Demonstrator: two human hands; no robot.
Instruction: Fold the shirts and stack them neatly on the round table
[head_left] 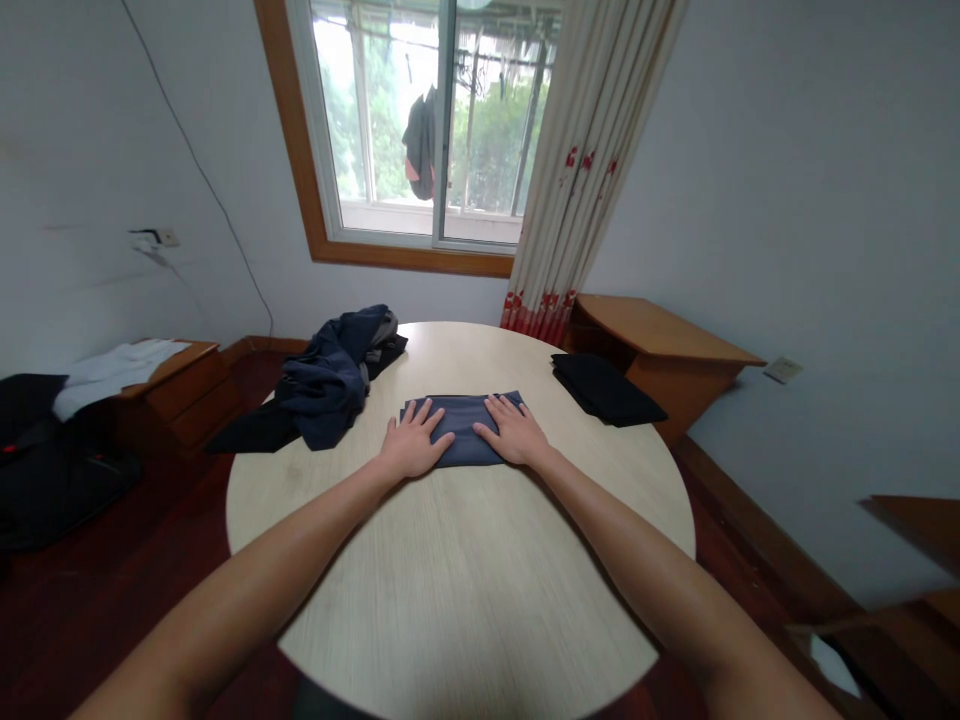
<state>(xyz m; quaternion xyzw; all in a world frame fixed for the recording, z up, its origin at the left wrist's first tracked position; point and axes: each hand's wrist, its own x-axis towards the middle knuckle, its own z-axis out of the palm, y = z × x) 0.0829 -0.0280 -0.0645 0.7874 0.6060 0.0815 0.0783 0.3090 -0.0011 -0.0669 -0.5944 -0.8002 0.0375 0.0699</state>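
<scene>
While both palms bore down flat, the folded blue-grey cloth (pixel 470 432) lay midway between the left and right edges of the pale table (pixel 465 570), nearer its far edge than its near one. Left hand (pixel 415 440): open, fingers and thumb spread, on the cloth's left part; nothing gripped. Right hand (pixel 514 430): likewise open and spread, on the right part; nothing gripped. The two thumbs pointed toward each other, apart, with cloth visible between them. A crumpled heap of dark blue clothing (pixel 330 375) sat at the table's far-left edge, with black fabric (pixel 259 428) beneath it extending past that edge. A folded black cloth (pixel 606 388) lay flat at the far-right edge, near the wooden desk (pixel 667 330), well apart from the right hand.
</scene>
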